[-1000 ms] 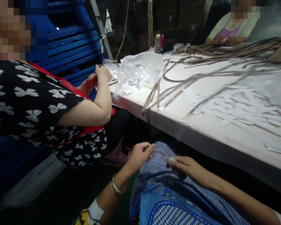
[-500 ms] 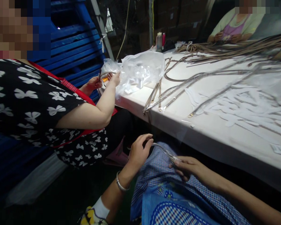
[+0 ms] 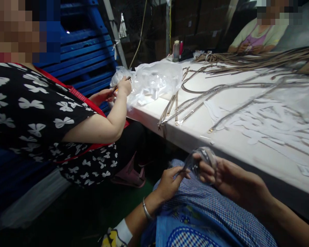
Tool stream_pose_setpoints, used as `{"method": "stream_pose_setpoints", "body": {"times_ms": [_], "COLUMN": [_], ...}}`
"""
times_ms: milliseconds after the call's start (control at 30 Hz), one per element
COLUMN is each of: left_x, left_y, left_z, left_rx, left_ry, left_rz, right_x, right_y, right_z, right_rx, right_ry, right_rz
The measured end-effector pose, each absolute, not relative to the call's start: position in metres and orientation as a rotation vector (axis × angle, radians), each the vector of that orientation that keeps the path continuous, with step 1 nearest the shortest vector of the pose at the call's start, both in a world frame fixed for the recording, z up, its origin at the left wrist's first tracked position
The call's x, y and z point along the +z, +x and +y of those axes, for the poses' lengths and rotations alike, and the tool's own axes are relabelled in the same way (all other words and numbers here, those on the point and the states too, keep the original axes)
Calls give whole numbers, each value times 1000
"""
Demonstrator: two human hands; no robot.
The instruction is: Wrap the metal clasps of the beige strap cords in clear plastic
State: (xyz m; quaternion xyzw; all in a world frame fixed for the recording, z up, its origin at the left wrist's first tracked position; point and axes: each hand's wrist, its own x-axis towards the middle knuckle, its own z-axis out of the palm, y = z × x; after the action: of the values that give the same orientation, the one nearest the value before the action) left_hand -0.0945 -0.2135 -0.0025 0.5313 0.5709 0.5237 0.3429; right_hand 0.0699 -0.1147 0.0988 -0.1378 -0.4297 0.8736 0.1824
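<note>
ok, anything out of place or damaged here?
Mostly just untidy: white strips lie strewn in a jumble on the table, and a strap end appears to hang over its near edge. No spill visible. The clear-wrapped loop held between left hand and right hand is too blurred to check for damage.
</note>
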Motion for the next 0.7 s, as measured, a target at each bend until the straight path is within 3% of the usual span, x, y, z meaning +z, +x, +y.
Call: {"method": "stream_pose_setpoints", "body": {"times_ms": [200,300,367,533,700], "left_x": [12,25,34,45,42], "left_y": [-88,-88,-91,-102,-111], "left_z": [-219,-225,-228,-228,-222], "left_rx": [1271,1220,1226,1130,911], "left_ry": [1213,1155,1118,959,1092], "left_rz": [1317,1312,1329,1357,1426], "right_x": [84,58,39,11,20], "right_y": [65,66,70,76,74], "right_z": [-96,-88,-87,-103,-119], "right_rx": [1400,726,463,458,603], "right_ry": [-548,-380,-245,-240,-399], "right_rz": [-1753,-2234,-2417,-2692,-2816]}}
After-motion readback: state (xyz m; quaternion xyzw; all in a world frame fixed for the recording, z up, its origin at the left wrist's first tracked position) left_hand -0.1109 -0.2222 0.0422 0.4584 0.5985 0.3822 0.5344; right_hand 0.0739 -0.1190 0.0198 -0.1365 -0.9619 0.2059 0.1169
